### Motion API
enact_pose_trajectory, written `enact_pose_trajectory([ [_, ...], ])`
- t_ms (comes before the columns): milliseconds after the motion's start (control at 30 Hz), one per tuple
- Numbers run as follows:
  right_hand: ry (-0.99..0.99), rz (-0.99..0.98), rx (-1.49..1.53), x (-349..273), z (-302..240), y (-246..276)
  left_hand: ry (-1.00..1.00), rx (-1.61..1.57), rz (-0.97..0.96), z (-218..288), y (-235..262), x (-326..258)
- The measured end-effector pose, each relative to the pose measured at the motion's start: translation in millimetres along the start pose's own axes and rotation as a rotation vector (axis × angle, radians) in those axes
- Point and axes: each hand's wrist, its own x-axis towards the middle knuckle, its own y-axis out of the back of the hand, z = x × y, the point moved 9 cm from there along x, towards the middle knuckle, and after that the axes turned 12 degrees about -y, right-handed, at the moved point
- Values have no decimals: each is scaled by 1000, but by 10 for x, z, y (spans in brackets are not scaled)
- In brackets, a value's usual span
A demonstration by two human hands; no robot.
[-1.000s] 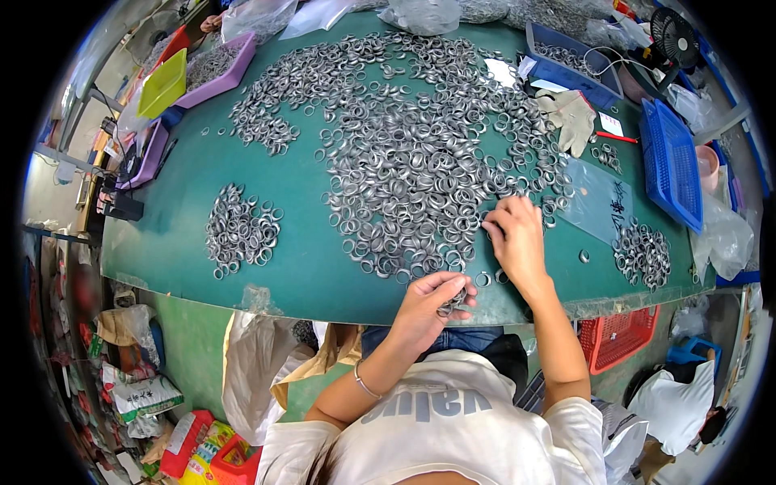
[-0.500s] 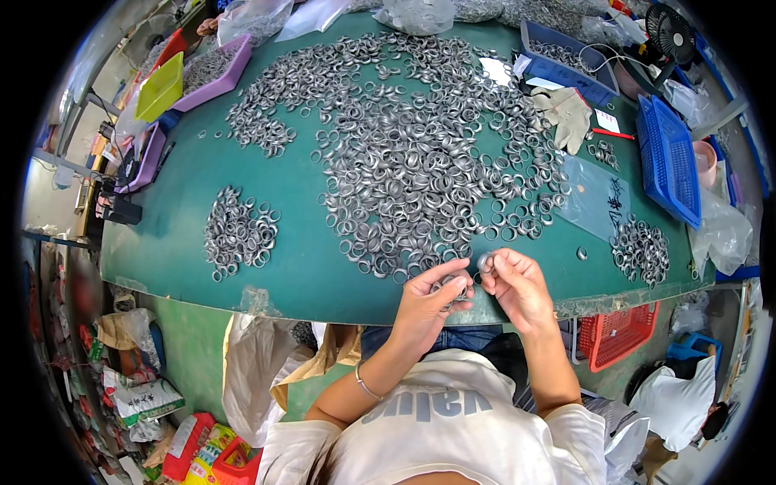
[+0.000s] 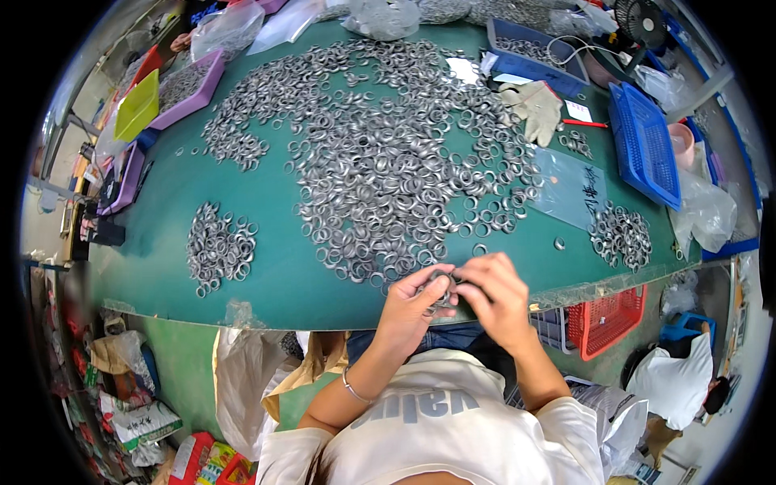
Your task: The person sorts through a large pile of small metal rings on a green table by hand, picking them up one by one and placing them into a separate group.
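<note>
Close to the table's near edge, my left hand [image 3: 406, 314] is closed around several grey metal rings [image 3: 441, 299], which show between its thumb and fingers. My right hand [image 3: 501, 301] meets it from the right, thumb and fingertips pinched at a ring beside the left fingertips. Those fingertips partly hide that ring. Just beyond both hands spreads a large heap of similar rings [image 3: 372, 182]. A smaller pile of rings [image 3: 220, 249] lies on the left, and another small pile [image 3: 621, 238] on the right. One loose ring [image 3: 559, 242] sits near the right pile.
The green tabletop [image 3: 153, 242] carries a clear plastic bag [image 3: 570, 190], a work glove [image 3: 535, 109] and a red pen [image 3: 585, 124]. Blue baskets [image 3: 644, 145] stand at the right, with a fan [image 3: 640, 23] behind. Purple [image 3: 194, 89] and yellow-green trays [image 3: 137, 107] are far left.
My right hand has brought a ring leftward to the rings in my left hand; the two hands were apart before. The whole view has shifted slightly.
</note>
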Motion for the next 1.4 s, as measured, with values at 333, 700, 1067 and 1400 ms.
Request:
enact_pose_trajectory([
  [333,-411,415,-813,-289,1227,1044,-19,18,-13,28,-27,3],
  [700,-699,-22,1368,-224,1020,160,13,-17,-51,-7,-104,-7],
  [1067,-626,-133,1334,-313,484,-59,-36,91,-57,103,-207,-104],
  [1400,-790,-383,1493,-439,224,-299,-174,259,-167,469,-368,-272],
])
